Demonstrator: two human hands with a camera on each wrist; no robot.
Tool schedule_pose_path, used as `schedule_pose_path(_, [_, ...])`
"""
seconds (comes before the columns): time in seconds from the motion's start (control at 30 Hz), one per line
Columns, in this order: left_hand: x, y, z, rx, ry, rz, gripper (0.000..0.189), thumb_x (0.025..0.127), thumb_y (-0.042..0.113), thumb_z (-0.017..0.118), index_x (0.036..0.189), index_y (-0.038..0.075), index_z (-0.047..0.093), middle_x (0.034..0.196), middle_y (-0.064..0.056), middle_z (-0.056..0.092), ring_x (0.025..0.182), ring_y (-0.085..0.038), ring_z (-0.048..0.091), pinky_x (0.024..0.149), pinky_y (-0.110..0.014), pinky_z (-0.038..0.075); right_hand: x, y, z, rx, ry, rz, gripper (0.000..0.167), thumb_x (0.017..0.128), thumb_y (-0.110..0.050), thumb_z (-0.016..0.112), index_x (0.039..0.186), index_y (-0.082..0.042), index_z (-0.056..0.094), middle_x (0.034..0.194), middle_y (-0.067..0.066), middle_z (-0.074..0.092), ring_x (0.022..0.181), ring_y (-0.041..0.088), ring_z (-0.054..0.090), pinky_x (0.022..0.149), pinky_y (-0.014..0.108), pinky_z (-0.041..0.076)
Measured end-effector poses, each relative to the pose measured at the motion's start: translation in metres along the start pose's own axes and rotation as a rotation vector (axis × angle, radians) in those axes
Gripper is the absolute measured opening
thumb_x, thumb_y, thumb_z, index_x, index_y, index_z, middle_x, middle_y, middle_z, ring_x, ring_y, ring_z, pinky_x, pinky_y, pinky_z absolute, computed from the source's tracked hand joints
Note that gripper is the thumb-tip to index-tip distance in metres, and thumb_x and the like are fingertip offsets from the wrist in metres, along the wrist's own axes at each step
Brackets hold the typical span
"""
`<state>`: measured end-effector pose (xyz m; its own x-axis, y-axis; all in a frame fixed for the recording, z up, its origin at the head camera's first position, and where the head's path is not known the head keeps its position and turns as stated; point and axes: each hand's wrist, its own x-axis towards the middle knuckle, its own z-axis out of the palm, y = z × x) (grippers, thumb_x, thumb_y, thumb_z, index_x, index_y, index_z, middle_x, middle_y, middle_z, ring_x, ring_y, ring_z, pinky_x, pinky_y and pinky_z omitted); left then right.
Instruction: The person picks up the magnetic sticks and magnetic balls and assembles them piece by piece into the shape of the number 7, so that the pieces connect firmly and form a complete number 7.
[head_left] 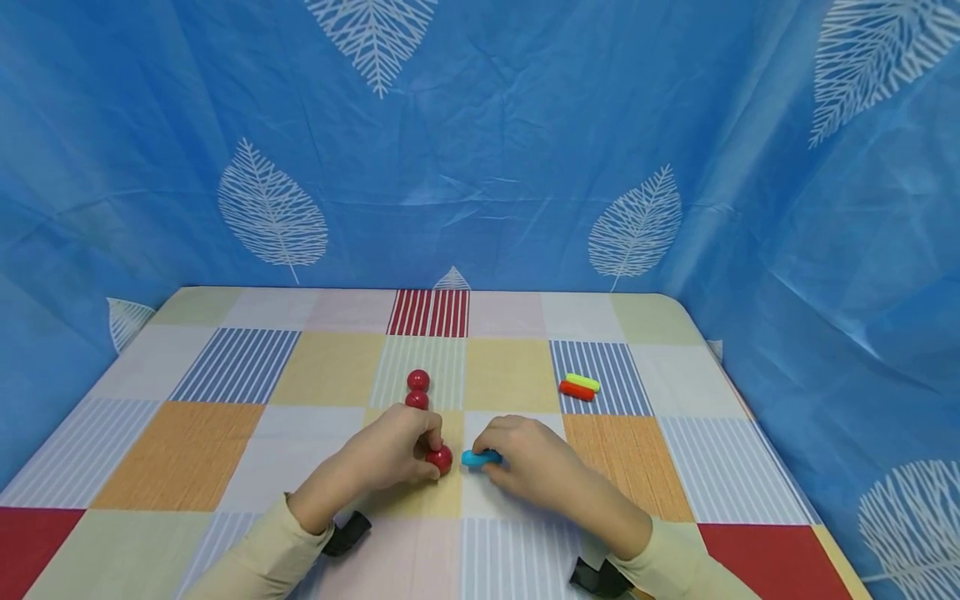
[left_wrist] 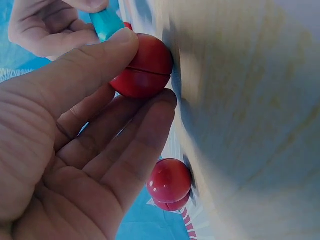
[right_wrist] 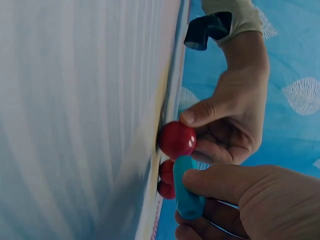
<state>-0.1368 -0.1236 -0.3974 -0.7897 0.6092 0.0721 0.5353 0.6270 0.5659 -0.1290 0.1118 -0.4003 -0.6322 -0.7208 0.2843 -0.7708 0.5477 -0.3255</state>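
Head view: the left hand (head_left: 392, 450) pinches a glossy red ball (head_left: 442, 459); just right of that ball, apart, the right hand (head_left: 528, 460) pinches a blue rod (head_left: 478, 458), long axis pointing at it. Beyond the ball sit two more red balls (head_left: 417, 380); well right, an orange rod (head_left: 577, 391) and a lime rod (head_left: 582, 382).
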Motion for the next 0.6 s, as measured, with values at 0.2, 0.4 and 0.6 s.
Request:
schedule_pose_path(0.2, [-0.001,0.002,-0.001,-0.011,-0.016,0.006,0.032,0.068,0.009,0.089,0.075,0.013,0.057,0.074,0.009,0.062,0.066,-0.010,0.056,0.060,-0.022,0.047,0.005,-0.006,0.007,0.003,-0.014,-0.001,0.013,0.080,-0.011,0.079,0.090,-0.013,0.072,0.087,-0.007,0.066,0.079,0.004,0.057,0.074,0.019,0.049])
schedule_pose_path(0.4, [-0.002,0.004,-0.003,-0.011,-0.032,0.006,0.032,0.069,0.009,0.089,0.074,0.013,0.057,0.073,0.009,0.061,0.065,-0.011,0.055,0.059,-0.022,0.046,0.005,-0.010,0.009,0.009,-0.018,0.008,0.013,0.079,-0.010,0.079,0.089,-0.013,0.071,0.087,-0.008,0.066,0.079,0.004,0.057,0.074,0.019,0.049])
schedule_pose_path(0.6, [-0.003,0.005,-0.005,-0.008,-0.053,-0.002,0.032,0.069,0.009,0.088,0.074,0.012,0.056,0.069,0.007,0.058,0.064,-0.012,0.055,0.057,-0.022,0.045,0.004,-0.011,0.009,0.043,-0.033,0.024,0.011,0.081,-0.014,0.078,0.090,-0.014,0.071,0.087,-0.008,0.065,0.077,0.003,0.056,0.072,0.018,0.048])
